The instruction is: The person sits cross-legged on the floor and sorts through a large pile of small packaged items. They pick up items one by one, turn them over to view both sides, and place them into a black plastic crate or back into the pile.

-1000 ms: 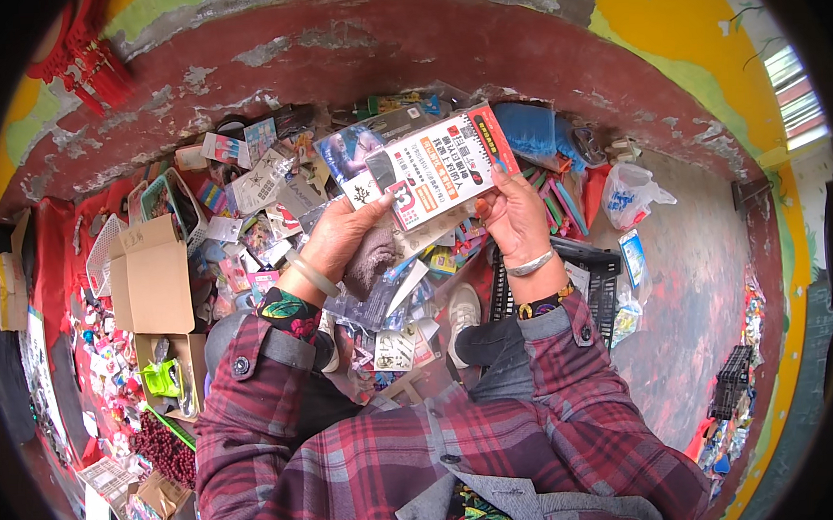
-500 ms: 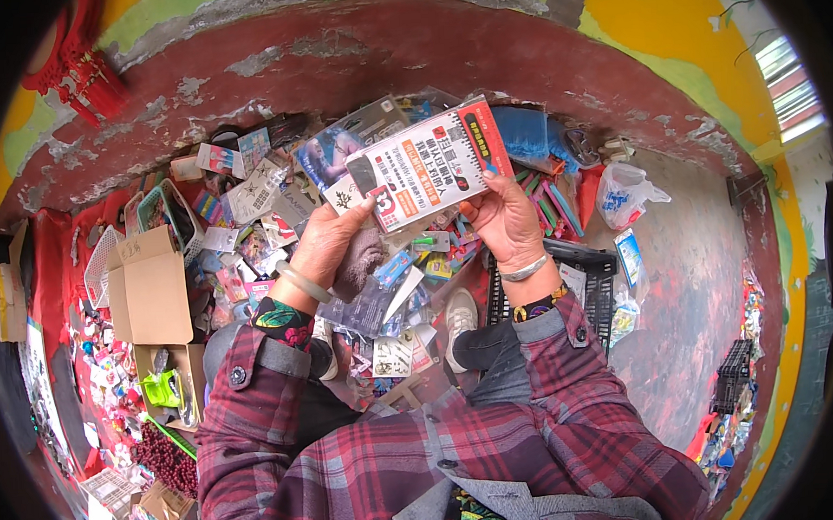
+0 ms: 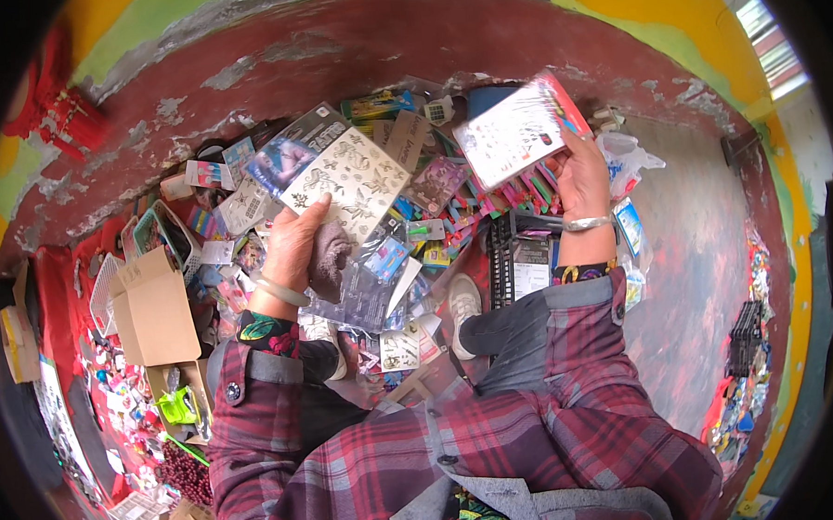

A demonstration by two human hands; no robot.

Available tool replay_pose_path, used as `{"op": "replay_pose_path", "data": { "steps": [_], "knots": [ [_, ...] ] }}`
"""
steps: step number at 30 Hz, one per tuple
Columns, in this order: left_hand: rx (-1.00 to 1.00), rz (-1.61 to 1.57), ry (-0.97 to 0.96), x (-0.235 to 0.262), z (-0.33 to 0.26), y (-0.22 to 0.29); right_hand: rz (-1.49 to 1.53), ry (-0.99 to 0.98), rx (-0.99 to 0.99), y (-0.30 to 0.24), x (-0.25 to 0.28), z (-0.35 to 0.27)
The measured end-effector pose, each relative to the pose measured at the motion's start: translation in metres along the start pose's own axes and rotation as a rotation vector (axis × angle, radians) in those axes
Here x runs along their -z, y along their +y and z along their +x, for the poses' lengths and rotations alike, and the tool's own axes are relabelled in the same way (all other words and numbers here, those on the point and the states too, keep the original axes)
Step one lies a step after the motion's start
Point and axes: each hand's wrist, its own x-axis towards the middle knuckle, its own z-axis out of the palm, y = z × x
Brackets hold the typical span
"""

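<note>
my left hand (image 3: pixel 295 242) is closed on a patterned sheet (image 3: pixel 353 179), thumb over its lower edge, and my right hand (image 3: pixel 582 180) is clamped on a white package (image 3: pixel 511 133); the two hands are well apart. the sheet is pale and rectangular, tilted, printed all over with brownish line drawings. behind it shows a dark card (image 3: pixel 280 162) with a blue and purple picture at one end; i cannot tell whether my fingers grip that too. the white package is up to the right of the sheet, over the heap, with red along its right edge and a small black shape near my thumb; its print is blurred. a greyish-purple cloth (image 3: pixel 329 261) is just beside my left palm.

under my hands the floor (image 3: pixel 682 276) is heaped with small flat packets, and bare grey patches smeared with red show to my right. a cardboard box (image 3: pixel 155 304) stands open to my left, near a green basket (image 3: pixel 166 236). a black crate (image 3: pixel 502 265) sits below my right hand, and a plastic bag (image 3: pixel 631 160) lies beyond my wrist. ahead, the dark red wall (image 3: pixel 407 37) is flaking, with yellow and green paint above.
</note>
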Motion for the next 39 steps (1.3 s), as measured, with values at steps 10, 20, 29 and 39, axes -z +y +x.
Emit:
{"op": "replay_pose_path", "data": {
  "steps": [10,20,29,39],
  "knots": [
    [-0.014,0.073,0.106,0.015,0.005,-0.002,-0.323,0.212,-0.078,0.04,0.048,0.065],
    [0.026,0.136,0.094,0.01,0.006,-0.006,-0.559,0.372,-0.489,0.145,0.129,0.113],
    [0.001,0.181,0.15,0.005,0.008,-0.009,-0.447,0.288,-0.461,0.147,0.121,0.128],
    [0.021,0.239,0.176,0.005,0.006,-0.014,-0.509,0.312,-0.493,0.162,0.14,0.155]
  ]
}}
